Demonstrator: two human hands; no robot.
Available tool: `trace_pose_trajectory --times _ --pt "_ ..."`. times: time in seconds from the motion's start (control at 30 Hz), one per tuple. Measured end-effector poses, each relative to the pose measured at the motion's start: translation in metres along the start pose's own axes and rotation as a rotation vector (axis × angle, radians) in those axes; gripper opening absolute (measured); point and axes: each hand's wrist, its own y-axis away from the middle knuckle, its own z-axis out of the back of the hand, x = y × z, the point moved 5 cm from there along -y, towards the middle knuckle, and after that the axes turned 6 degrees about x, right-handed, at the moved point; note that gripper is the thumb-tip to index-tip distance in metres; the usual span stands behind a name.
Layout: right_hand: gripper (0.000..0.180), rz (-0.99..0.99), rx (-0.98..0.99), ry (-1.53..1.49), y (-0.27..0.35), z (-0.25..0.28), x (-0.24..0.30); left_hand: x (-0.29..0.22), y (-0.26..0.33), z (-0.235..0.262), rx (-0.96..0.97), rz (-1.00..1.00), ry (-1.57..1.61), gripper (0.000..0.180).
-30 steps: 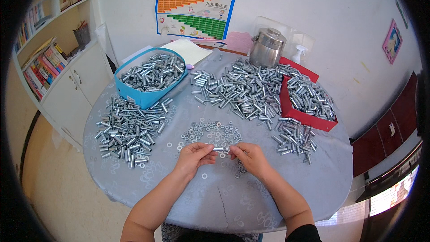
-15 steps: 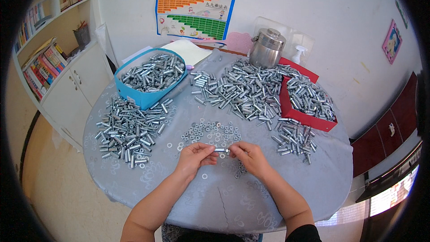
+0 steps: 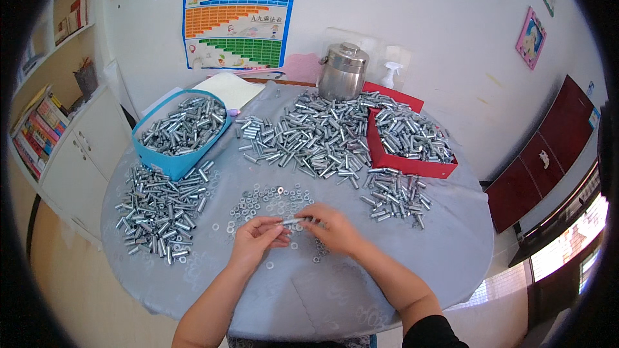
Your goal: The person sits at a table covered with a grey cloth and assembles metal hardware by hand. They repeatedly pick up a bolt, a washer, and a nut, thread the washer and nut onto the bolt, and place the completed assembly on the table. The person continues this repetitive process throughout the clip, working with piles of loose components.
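Note:
Between my hands, just above the near side of the scattered nuts and washers, is a silvery expansion bolt (image 3: 293,221). My left hand (image 3: 258,240) pinches its left end between thumb and fingers. The fingers of my right hand (image 3: 330,229) close round the other end and are a little smeared by motion, so that end is partly hidden. Beyond my hands lie loose nuts and washers (image 3: 258,203) on the grey tablecloth (image 3: 258,296). A few more small rings show beside and under my right hand.
At the left, a blue bin (image 3: 174,166) full of metal bolts stands behind a loose pile (image 3: 158,212). A larger heap (image 3: 316,132) spreads across the back, near a steel canister (image 3: 343,71). A red box (image 3: 412,166) holds more bolts at right, with a small pile (image 3: 396,196) before it.
The view has turned a little to the right. My right hand has rolled over the bolt's end, and the bolt now tilts up to the right. Both hands still hold it.

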Motion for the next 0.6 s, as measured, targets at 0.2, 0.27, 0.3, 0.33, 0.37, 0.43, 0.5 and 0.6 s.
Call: trace_pose_trajectory --times 0.2,0.27,0.3,0.33,0.37,0.43,0.5,0.6 --pt "0.017 -0.176 -0.512 0.643 0.017 0.104 -0.052 -0.005 -0.001 0.012 -0.08 0.018 -0.041 0.017" --pt "0.014 -0.261 -0.604 0.764 0.029 0.13 -0.063 -0.003 0.0 0.017 -0.108 0.023 -0.041 0.019" --pt "0.012 -0.299 -0.654 0.829 0.036 0.139 -0.072 -0.003 0.0 0.019 -0.114 0.026 -0.036 0.019" --pt "0.012 -0.345 -0.655 0.854 0.042 0.146 -0.081 -0.002 0.0 0.02 -0.117 0.03 -0.032 0.018" --pt "0.012 -0.393 -0.656 0.878 0.047 0.151 -0.088 -0.001 0.0 0.019 -0.118 0.035 -0.028 0.018" --pt "0.013 -0.419 -0.686 0.944 0.052 0.153 -0.092 -0.003 0.001 0.018 -0.119 0.047 -0.017 0.017" --pt "0.015 -0.374 -0.744 1.026 0.053 0.152 -0.087 -0.003 0.001 0.018 -0.119 0.054 -0.015 0.017" --pt "0.019 -0.113 -0.684 0.914 0.036 0.139 -0.076 -0.002 0.0 0.019 -0.115 0.059 -0.011 0.017"
